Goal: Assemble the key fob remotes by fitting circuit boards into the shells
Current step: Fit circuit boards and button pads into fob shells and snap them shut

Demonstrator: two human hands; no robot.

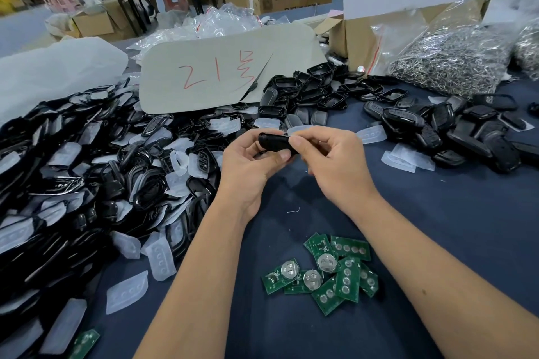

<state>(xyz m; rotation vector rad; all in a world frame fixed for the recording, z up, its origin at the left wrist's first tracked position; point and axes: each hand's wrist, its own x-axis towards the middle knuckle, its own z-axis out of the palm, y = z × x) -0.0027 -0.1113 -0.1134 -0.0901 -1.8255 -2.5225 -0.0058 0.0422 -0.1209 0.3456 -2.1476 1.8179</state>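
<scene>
1. One black plastic key fob shell (275, 142) was held at the frame's centre; roughly ten green circuit boards (320, 269) were heaped at lower centre, and one more green board (84, 342) was seen at the lower left edge.
2. The shell was gripped between both hands: the left hand (248, 166) was curled under its left end, and the right hand (332, 160) pinched its right end with thumb and fingers.
3. A large pile of black shells and translucent rubber pads (87, 169) was spread across the left, nearly touching the left wrist.
4. A smaller pile of black fobs (455, 131) lay at right, behind it a clear bag of metal rings (449, 61).
5. A grey card with red writing (221, 73) was propped behind the hands on the dark blue table (437, 227).
</scene>
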